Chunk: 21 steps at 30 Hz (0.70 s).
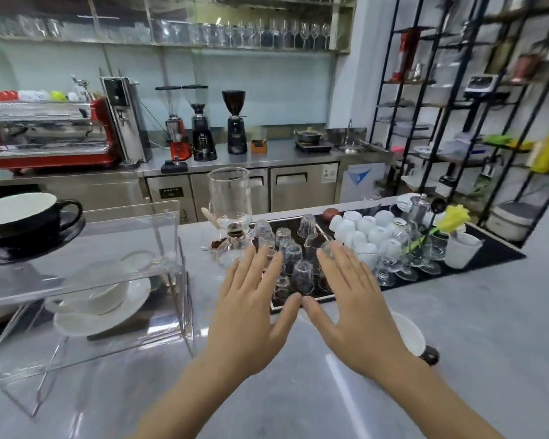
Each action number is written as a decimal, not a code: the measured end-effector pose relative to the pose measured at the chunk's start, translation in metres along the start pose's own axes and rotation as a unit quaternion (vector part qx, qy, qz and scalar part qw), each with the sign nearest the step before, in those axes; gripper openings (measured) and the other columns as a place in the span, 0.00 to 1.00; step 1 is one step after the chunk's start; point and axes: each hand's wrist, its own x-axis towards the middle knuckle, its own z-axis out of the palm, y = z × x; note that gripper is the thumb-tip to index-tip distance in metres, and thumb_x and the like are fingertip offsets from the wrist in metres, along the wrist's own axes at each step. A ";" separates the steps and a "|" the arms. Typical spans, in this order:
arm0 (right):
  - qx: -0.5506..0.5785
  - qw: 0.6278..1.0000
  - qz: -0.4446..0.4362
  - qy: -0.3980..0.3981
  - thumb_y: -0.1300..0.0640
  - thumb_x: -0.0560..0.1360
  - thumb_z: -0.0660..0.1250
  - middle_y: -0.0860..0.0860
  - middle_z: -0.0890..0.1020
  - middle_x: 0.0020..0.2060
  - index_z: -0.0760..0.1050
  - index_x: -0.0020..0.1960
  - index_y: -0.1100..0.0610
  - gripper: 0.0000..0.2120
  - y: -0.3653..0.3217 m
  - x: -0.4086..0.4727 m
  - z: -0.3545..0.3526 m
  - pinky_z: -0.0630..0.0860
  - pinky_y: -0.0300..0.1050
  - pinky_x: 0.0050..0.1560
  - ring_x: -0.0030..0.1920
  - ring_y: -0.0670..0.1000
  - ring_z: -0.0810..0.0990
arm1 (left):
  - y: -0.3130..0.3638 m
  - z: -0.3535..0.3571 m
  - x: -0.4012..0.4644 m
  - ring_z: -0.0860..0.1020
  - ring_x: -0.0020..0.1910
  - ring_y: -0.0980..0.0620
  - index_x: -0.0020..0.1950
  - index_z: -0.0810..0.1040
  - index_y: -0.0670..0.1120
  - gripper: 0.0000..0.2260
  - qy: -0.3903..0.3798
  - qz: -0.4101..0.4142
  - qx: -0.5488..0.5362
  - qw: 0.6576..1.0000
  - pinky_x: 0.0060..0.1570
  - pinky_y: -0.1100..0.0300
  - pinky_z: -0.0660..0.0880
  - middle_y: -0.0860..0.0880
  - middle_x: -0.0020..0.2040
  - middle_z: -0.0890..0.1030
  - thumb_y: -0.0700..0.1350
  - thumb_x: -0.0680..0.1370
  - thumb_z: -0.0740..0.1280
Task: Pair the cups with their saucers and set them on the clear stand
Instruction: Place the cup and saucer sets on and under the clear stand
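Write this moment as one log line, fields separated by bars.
left hand open | right hand open | black cup stand top | white cup lower shelf

Grey counter [456, 359] (glossy): clear stand [86, 299], black mat [488, 251].

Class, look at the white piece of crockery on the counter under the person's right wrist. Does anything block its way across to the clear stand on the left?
Only the person's own arms. The white piece lies on the counter, partly hidden under the right hand and wrist. The left hand hovers between it and the clear stand; otherwise that stretch of counter shows bare.

glossy grey counter [456, 343], clear acrylic stand [168, 242], glazed white saucer [108, 318], glossy black cup [23, 217]
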 end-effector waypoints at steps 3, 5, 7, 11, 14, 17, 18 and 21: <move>-0.001 0.999 0.035 -0.023 0.34 0.78 0.49 0.44 0.46 0.80 0.48 0.81 0.49 0.36 0.031 -0.022 -0.001 0.45 0.51 0.79 0.78 0.42 0.39 | 0.024 0.031 -0.005 0.43 0.82 0.56 0.82 0.57 0.52 0.33 -0.028 -0.010 -0.024 0.999 0.80 0.52 0.45 0.55 0.82 0.52 0.66 0.80 0.48; 0.001 0.998 0.060 -0.035 0.33 0.78 0.49 0.43 0.45 0.80 0.47 0.81 0.49 0.36 0.050 -0.036 -0.002 0.44 0.50 0.79 0.78 0.41 0.37 | 0.041 0.050 -0.008 0.46 0.82 0.55 0.82 0.58 0.52 0.33 -0.051 -0.018 -0.035 0.998 0.80 0.50 0.49 0.55 0.82 0.54 0.66 0.80 0.49; -0.002 0.995 0.084 -0.054 0.32 0.78 0.48 0.42 0.43 0.79 0.44 0.81 0.48 0.36 0.066 -0.050 -0.001 0.42 0.50 0.78 0.77 0.40 0.35 | 0.055 0.066 -0.012 0.45 0.82 0.56 0.82 0.57 0.53 0.33 -0.073 -0.029 -0.041 0.996 0.80 0.51 0.48 0.56 0.82 0.52 0.67 0.80 0.48; 0.003 0.989 0.125 -0.074 0.26 0.73 0.36 0.41 0.44 0.79 0.46 0.80 0.46 0.41 0.097 -0.079 0.002 0.38 0.46 0.77 0.78 0.42 0.38 | 0.082 0.098 -0.021 0.37 0.79 0.61 0.83 0.49 0.55 0.36 -0.126 -0.047 -0.031 0.990 0.79 0.58 0.39 0.58 0.82 0.45 0.69 0.77 0.42; 0.007 0.984 0.156 -0.083 0.25 0.71 0.34 0.41 0.46 0.78 0.47 0.80 0.47 0.44 0.119 -0.094 0.007 0.37 0.44 0.77 0.79 0.44 0.41 | 0.100 0.120 -0.024 0.36 0.78 0.61 0.82 0.48 0.55 0.38 -0.150 -0.069 -0.047 0.985 0.78 0.59 0.38 0.58 0.81 0.44 0.70 0.75 0.40; 0.017 0.981 0.176 -0.081 0.29 0.73 0.43 0.42 0.47 0.79 0.48 0.80 0.48 0.40 0.136 -0.105 0.010 0.32 0.39 0.75 0.78 0.42 0.41 | 0.114 0.139 -0.027 0.36 0.77 0.62 0.82 0.49 0.56 0.38 -0.160 -0.079 -0.054 0.982 0.78 0.60 0.37 0.60 0.80 0.44 0.71 0.75 0.40; 0.020 0.980 0.181 -0.083 0.30 0.73 0.44 0.43 0.47 0.79 0.48 0.80 0.47 0.39 0.141 -0.108 0.011 0.31 0.38 0.74 0.78 0.41 0.41 | 0.117 0.145 -0.027 0.36 0.77 0.62 0.82 0.50 0.56 0.38 -0.161 -0.082 -0.060 0.982 0.77 0.61 0.36 0.61 0.80 0.45 0.71 0.75 0.41; 0.026 0.976 0.189 -0.104 0.31 0.73 0.45 0.45 0.49 0.80 0.49 0.80 0.48 0.39 0.159 -0.115 0.016 0.35 0.42 0.76 0.78 0.43 0.42 | 0.127 0.162 -0.029 0.37 0.77 0.63 0.82 0.51 0.56 0.37 -0.172 -0.089 -0.068 0.979 0.76 0.62 0.35 0.61 0.81 0.46 0.71 0.76 0.43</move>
